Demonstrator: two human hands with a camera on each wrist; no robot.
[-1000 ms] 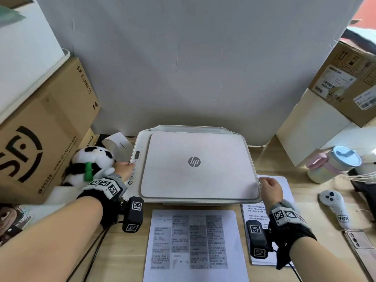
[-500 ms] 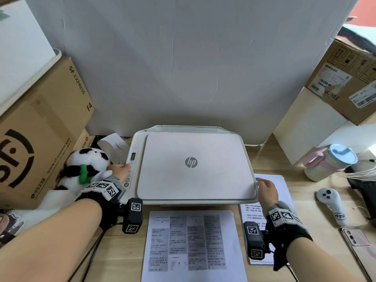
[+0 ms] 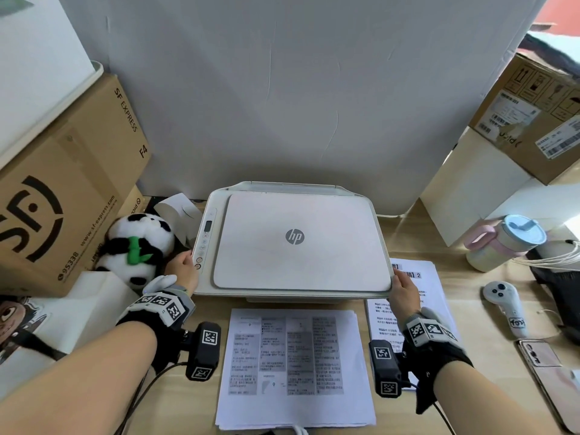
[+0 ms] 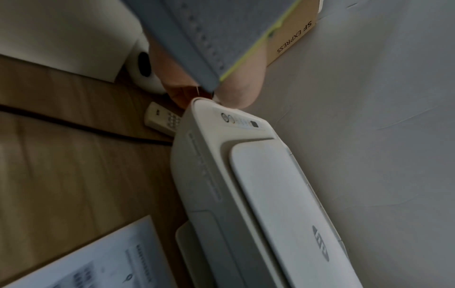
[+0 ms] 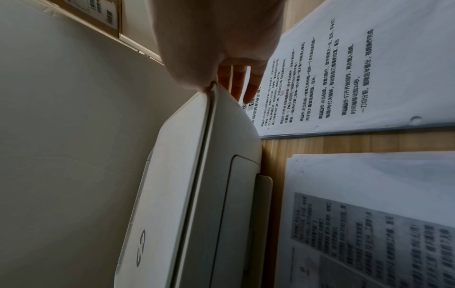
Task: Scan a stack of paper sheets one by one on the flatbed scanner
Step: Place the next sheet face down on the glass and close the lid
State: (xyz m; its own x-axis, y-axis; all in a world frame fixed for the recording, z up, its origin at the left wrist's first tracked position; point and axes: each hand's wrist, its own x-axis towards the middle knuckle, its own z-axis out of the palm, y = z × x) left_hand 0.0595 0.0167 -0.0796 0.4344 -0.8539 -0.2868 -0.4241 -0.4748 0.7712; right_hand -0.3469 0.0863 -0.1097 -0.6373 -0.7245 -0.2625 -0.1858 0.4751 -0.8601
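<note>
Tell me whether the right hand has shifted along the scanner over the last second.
No. The right hand stays at the front right corner of the scanner lid, thumb on the lid's edge; the whole view shifted with the head camera.

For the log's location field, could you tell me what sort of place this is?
Probably a cluttered office or storeroom desk: an HP scanner on a wooden table, printed sheets, stacked shipping boxes.

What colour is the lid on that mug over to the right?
The mug has a light blue lid and a pink handle, clearest in the head view.
</note>
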